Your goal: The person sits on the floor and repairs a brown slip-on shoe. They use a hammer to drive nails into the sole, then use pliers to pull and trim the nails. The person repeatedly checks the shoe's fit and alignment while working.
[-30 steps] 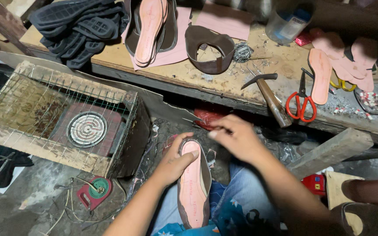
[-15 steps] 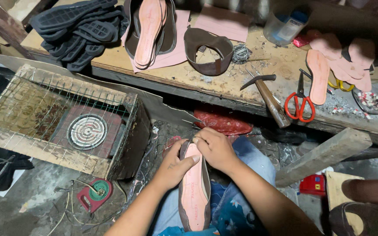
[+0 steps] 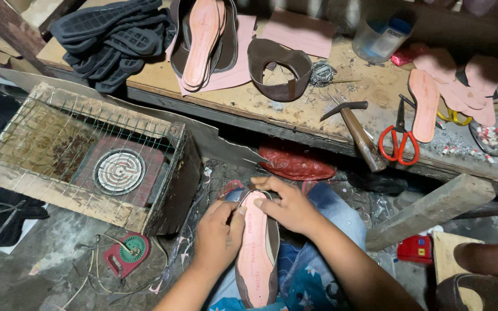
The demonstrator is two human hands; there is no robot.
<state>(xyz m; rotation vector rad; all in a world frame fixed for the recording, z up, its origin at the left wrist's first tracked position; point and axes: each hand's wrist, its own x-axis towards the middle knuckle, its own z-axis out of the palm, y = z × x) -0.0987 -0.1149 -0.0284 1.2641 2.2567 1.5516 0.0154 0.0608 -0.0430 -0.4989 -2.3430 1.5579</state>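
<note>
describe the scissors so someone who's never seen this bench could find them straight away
Start at the long wooden workbench across the top of the view and go to its right part. Just right of the hammer lie the scissors, blades pointing away from the person, beside a pink insole. Their bright red handles set them apart; a yellow-handled tool lies further right.

At the lower middle of the frame, the long pink insole on the brown leather shoe (image 3: 256, 253) carries rows of small red lettering. Upper left, the heap of black rubber outsoles (image 3: 110, 40) shows a ribbed tread pattern. At the right, the steel scissors with red handles (image 3: 399, 138) lie beside plain pale pink insoles (image 3: 453, 86). Left of centre, the round grey heating coil (image 3: 119, 171) forms a spiral on a dull red plate. Below it sits a small red and green round dial (image 3: 127, 253).
</note>
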